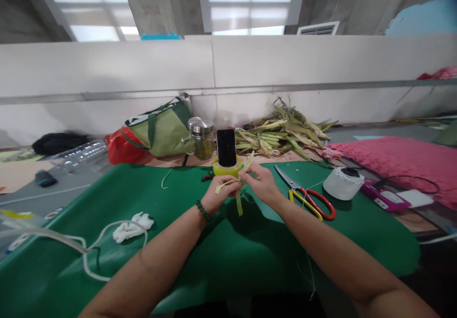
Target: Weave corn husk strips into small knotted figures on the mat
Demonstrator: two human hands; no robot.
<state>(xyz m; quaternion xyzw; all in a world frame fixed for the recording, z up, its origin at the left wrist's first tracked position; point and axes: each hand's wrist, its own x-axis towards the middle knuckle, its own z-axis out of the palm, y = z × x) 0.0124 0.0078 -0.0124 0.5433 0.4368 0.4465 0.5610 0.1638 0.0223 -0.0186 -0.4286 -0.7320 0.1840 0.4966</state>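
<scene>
My left hand [218,193], with a green bead bracelet [203,210] at the wrist, pinches pale green-yellow leaf strips [239,203] that look like corn husk. Opposite it, my right hand [263,182] closes its fingertips on the same strips, which cross between the two hands. One strip end points up, one sticks out left over my left hand, and one hangs down. Just beyond my hands a phone [226,147] stands upright in a yellow round holder [227,167]. How the strips join is too small to make out.
On the green mat [193,261] lie red-handled scissors [317,203], a yellow-handled tool [310,205], a white thread spool [343,183] and crumpled tissue [133,227]. Behind are a glass mug [201,139], a green bag [166,130] and a husk pile [282,130]. A white cable [84,249] loops at left.
</scene>
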